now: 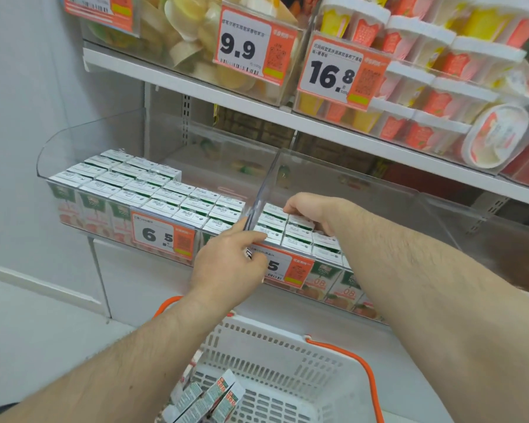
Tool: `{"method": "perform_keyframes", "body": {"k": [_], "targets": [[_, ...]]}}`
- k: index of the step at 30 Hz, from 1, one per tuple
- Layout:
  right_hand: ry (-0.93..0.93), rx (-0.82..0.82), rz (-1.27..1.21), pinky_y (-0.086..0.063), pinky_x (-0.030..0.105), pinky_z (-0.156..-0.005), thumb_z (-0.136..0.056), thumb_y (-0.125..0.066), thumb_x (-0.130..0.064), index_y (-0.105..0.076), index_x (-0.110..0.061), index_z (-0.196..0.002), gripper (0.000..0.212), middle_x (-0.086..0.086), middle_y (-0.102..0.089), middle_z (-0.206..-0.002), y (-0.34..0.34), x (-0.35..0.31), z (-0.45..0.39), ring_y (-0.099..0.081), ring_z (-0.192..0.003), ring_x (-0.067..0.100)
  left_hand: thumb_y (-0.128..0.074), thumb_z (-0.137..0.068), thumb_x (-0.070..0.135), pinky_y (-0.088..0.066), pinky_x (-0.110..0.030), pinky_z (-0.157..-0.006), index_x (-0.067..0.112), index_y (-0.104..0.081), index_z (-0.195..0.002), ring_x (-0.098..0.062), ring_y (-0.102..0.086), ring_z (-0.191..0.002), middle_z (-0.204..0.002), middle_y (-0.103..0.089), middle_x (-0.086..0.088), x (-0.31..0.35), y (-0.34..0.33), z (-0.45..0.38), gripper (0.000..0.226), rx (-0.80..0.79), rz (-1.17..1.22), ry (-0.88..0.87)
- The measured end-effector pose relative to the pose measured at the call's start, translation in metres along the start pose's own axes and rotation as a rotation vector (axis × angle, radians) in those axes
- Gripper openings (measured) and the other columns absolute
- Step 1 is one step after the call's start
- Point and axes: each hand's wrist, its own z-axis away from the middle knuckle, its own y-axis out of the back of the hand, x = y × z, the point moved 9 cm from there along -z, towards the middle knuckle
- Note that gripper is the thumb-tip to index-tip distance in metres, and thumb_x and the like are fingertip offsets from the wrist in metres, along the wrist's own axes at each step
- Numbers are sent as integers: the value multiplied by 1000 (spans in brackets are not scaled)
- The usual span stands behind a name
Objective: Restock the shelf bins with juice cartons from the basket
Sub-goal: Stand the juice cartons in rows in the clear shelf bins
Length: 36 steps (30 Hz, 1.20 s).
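Two clear shelf bins split by a clear divider hold white-topped juice cartons. The left bin has full rows of cartons. The right bin has cartons only at its left end. My right hand reaches into the right bin, its fingers curled down round a carton in the back row there. My left hand pinches the front wall of the bins beside the divider, index finger over the rim and thumb on the price tag. Below, a white basket holds several cartons.
The basket has orange handles and sits right under my forearms. The shelf above carries clear boxes of fruit cups with price tags 9.9 and 16.8. A white wall borders the left side.
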Motion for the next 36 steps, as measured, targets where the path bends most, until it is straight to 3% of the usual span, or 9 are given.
{"method": "perform_keyframes", "body": {"k": [4,6,9,12,16,20,28,31,36], "targets": [[170,399,193,-44,34,-88,-94,-46,-47,-61,-16,-124,45,4,-59,-129,26,-14,24,-57,-111,27,-53,-76,22,-40,-12,-91,27,-70,-100,11,-51,-105,-113,-61,17,14,17,15,30,262,277,-125],[340,720,232,-49,35,-85,-92,-49,-43,-66,-16,-109,36,5,-65,-115,43,-21,60,-60,-101,25,-55,-77,19,-41,-12,-79,29,-63,-91,6,-53,-92,-96,-57,18,21,18,21,19,294,344,-134],[684,852,110,-46,29,-79,-91,-57,-27,-67,-20,-87,13,-4,-64,-92,26,-19,126,-57,-87,14,-61,-85,10,-49,-32,-69,29,-60,-80,-20,-62,-75,-79,-61,12,19,6,26,20,236,487,-12],[791,748,-78,-46,24,-68,-84,-62,-13,-66,-21,-71,16,-11,-60,-66,-6,9,158,-56,-68,7,-61,-84,0,-45,-34,-68,21,-61,-74,-19,-56,-68,-71,-60,7,18,-15,34,23,161,585,163],[632,499,-326,-56,37,-71,-75,-57,-18,-68,-28,-67,17,-5,-68,-68,-39,59,149,-64,-71,18,-59,-88,3,-44,-32,-68,16,-62,-75,-19,-56,-69,-72,-63,-1,16,-52,55,19,3,748,406],[491,294,-452,-43,26,-57,-85,-48,3,-65,-16,-67,32,-8,-60,-58,-59,87,149,-53,-56,10,-53,-94,11,-45,-24,-48,12,-60,-89,-18,-56,-48,-68,-59,-9,21,-75,75,8,-111,932,583],[453,209,-361,-61,38,-74,-73,-74,-4,-70,-15,-92,22,5,-73,-88,-72,99,163,-71,-80,20,-46,-97,16,-42,-16,-39,14,-57,-94,-9,-59,-43,-62,-67,1,28,-74,88,12,-164,923,577],[425,198,-481,-60,35,-68,-78,-73,4,-68,-7,-94,20,11,-74,-90,-65,108,164,-72,-77,20,-47,-98,19,-50,-24,-58,18,-63,-88,-13,-65,-61,-73,-68,-3,33,-75,83,18,-203,894,480],[347,57,-1268,-60,36,-70,-88,-51,15,-55,1,-100,19,16,-72,-82,-58,127,158,-71,-75,26,-48,-96,44,-50,-40,-81,14,-61,-104,-21,-65,-89,-95,-69,-3,21,-70,79,34,-188,876,436]]}}
